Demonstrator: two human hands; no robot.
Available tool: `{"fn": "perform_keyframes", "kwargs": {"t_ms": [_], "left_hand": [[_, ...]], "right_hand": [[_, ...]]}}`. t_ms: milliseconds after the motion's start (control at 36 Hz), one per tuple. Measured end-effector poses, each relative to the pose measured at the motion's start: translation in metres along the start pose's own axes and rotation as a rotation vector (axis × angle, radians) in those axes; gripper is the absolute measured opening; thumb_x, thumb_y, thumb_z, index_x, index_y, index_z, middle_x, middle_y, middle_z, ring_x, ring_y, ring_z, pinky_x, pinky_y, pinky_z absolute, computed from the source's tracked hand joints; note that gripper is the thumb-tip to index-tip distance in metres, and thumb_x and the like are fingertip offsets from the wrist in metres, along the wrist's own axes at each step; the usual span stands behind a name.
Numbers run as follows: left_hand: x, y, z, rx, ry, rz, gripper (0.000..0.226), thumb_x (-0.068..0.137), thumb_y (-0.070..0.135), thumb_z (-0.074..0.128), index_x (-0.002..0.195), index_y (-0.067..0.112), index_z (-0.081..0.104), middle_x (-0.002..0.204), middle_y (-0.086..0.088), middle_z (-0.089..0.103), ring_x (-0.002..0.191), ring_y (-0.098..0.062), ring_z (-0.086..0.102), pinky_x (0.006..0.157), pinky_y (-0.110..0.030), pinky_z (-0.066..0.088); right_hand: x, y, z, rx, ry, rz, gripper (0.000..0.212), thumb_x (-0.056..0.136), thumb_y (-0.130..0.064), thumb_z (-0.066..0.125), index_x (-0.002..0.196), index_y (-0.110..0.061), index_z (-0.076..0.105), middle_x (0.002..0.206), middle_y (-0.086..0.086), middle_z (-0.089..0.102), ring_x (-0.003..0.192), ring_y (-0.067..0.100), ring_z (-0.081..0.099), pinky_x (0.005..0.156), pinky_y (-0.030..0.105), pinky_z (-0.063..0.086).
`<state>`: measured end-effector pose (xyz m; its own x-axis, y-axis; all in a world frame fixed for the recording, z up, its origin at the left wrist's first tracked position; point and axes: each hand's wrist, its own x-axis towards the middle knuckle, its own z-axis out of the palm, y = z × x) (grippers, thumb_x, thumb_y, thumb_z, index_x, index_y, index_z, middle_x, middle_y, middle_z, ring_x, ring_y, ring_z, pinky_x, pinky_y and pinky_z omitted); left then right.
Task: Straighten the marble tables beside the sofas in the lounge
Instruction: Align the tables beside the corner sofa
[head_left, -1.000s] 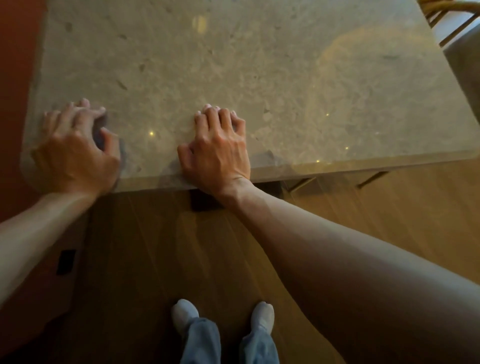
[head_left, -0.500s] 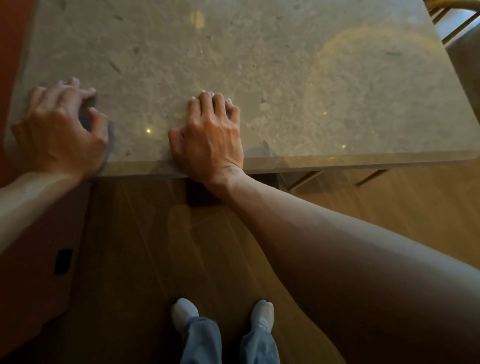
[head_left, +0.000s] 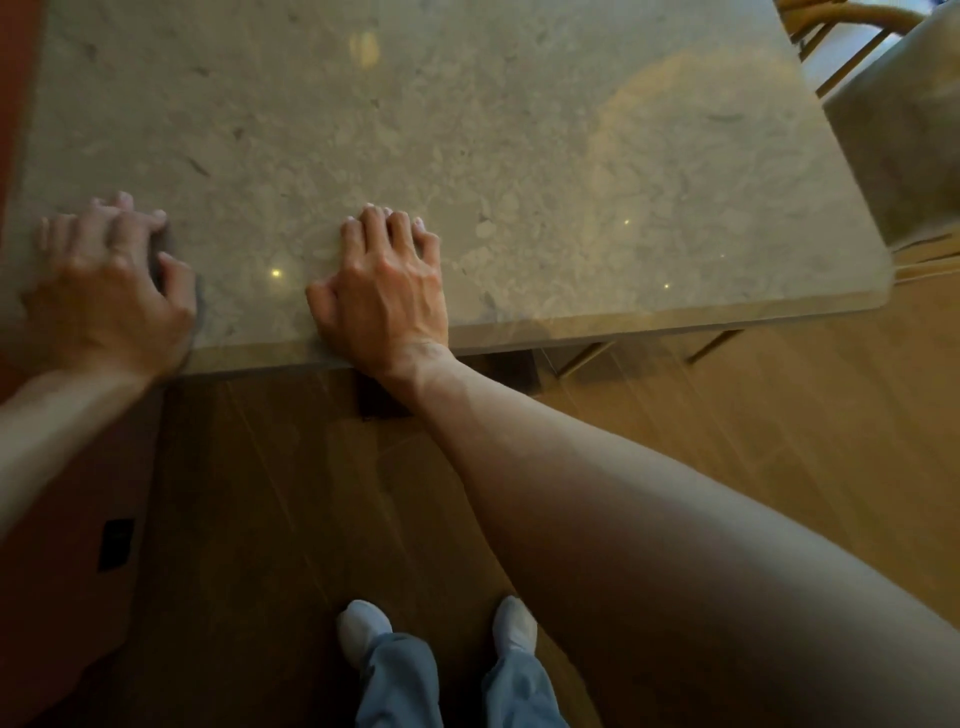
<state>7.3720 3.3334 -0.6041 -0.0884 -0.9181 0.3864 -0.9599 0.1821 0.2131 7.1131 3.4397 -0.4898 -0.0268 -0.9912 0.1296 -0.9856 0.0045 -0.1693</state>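
The marble table (head_left: 519, 130) has a beige, mottled, polished top that fills the upper part of the view. Its near edge runs across the middle, and its near right corner shows at the right. My left hand (head_left: 104, 296) lies over the near left corner, fingers and thumb pressed on the top. My right hand (head_left: 384, 291) lies flat on the top a little to the right, with the heel of its palm over the near edge. The table's dark base (head_left: 384, 400) shows just under that edge.
A red-brown piece of furniture (head_left: 52, 545) stands close along the left, against the table's left side. At the upper right a grey seat cushion (head_left: 904, 135) on a rattan frame is near the table's right edge. Wooden floor (head_left: 779, 441) and my white-socked feet (head_left: 361, 629) lie below.
The table top has slid to the left with both hands on it. Its near right corner has come into view, while my feet stay in place.
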Motion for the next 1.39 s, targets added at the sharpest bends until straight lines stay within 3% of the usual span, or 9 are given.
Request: {"fn": "perform_keyframes", "kwargs": {"t_ms": [56,139,333,528,639,833,1000,1194,1389], "left_hand": [[-0.007,0.037,-0.023,0.138,-0.029,0.029,0.036,0.092,0.040,0.030,0.116,0.020,0.048,0.121,-0.012,0.046,0.110,-0.042,0.049,0.090,-0.059,0.044],[0.000,0.082,-0.064,0.146,-0.213,-0.061,0.037,0.083,0.035,0.033,0.102,0.007,0.048,0.102,-0.026,0.046,0.091,-0.049,0.049,0.074,-0.062,0.045],[-0.040,0.210,-0.108,-0.116,-0.224,0.092,0.038,0.080,0.024,0.035,0.105,0.002,0.051,0.107,-0.026,0.046,0.096,-0.048,0.052,0.080,-0.061,0.050],[-0.061,0.340,-0.096,-0.060,-0.274,0.121,0.036,0.083,0.027,0.039,0.103,0.003,0.057,0.106,-0.020,0.052,0.092,-0.044,0.054,0.074,-0.056,0.051],[-0.065,0.438,-0.077,-0.115,-0.296,0.080,0.029,0.088,0.018,0.052,0.111,0.002,0.061,0.119,-0.021,0.057,0.105,-0.044,0.054,0.087,-0.056,0.049],[-0.077,0.574,-0.036,-0.084,-0.365,0.188,0.051,0.097,0.034,0.047,0.144,0.015,0.042,0.155,-0.010,0.037,0.141,-0.030,0.036,0.117,-0.059,0.024],[-0.068,0.619,-0.007,0.022,-0.402,0.242,0.064,0.100,0.043,0.035,0.156,0.014,0.021,0.162,-0.010,0.025,0.149,-0.028,0.023,0.119,-0.062,0.012],[-0.062,0.621,0.005,0.258,-0.382,0.354,0.065,0.094,0.046,0.022,0.148,0.011,0.031,0.147,-0.022,0.037,0.132,-0.041,0.037,0.107,-0.064,0.029],[-0.062,0.623,0.002,0.269,-0.358,0.356,0.065,0.095,0.045,0.022,0.148,0.010,0.033,0.147,-0.024,0.039,0.131,-0.043,0.040,0.108,-0.063,0.030]], "right_hand": [[0.001,0.010,-0.011,-0.036,-0.072,-0.071,0.055,0.091,-0.045,0.045,0.135,-0.013,0.051,0.142,0.006,0.048,0.134,0.024,0.041,0.114,0.040,0.028],[0.005,0.039,-0.036,-0.065,-0.149,-0.216,0.046,0.093,-0.042,0.044,0.131,-0.017,0.054,0.137,0.003,0.053,0.130,0.021,0.046,0.107,0.034,0.035],[-0.040,0.180,-0.096,-0.046,-0.177,-0.165,0.040,0.095,-0.031,0.045,0.126,-0.010,0.059,0.132,0.009,0.057,0.124,0.026,0.051,0.102,0.041,0.042],[-0.085,0.366,-0.120,-0.136,-0.147,-0.005,0.040,0.095,-0.035,0.044,0.123,-0.010,0.058,0.129,0.010,0.056,0.118,0.028,0.055,0.097,0.044,0.046],[-0.097,0.446,-0.120,-0.126,-0.116,0.110,0.043,0.095,-0.040,0.042,0.125,-0.011,0.056,0.131,0.012,0.054,0.118,0.031,0.054,0.095,0.048,0.044],[-0.097,0.506,-0.108,-0.068,-0.057,-0.011,0.049,0.097,-0.046,0.037,0.132,-0.014,0.049,0.137,0.010,0.050,0.126,0.030,0.048,0.110,0.051,0.033],[-0.095,0.537,-0.094,-0.023,0.036,-0.061,0.055,0.099,-0.054,0.033,0.139,-0.017,0.043,0.144,0.007,0.044,0.133,0.026,0.041,0.117,0.048,0.025],[-0.089,0.545,-0.077,-0.064,0.176,-0.102,0.053,0.095,-0.057,0.036,0.131,-0.021,0.051,0.135,0.007,0.052,0.124,0.030,0.048,0.104,0.046,0.033],[-0.087,0.548,-0.074,-0.065,0.241,-0.144,0.054,0.095,-0.054,0.036,0.127,-0.015,0.057,0.129,0.011,0.057,0.117,0.034,0.052,0.096,0.047,0.038]]}}
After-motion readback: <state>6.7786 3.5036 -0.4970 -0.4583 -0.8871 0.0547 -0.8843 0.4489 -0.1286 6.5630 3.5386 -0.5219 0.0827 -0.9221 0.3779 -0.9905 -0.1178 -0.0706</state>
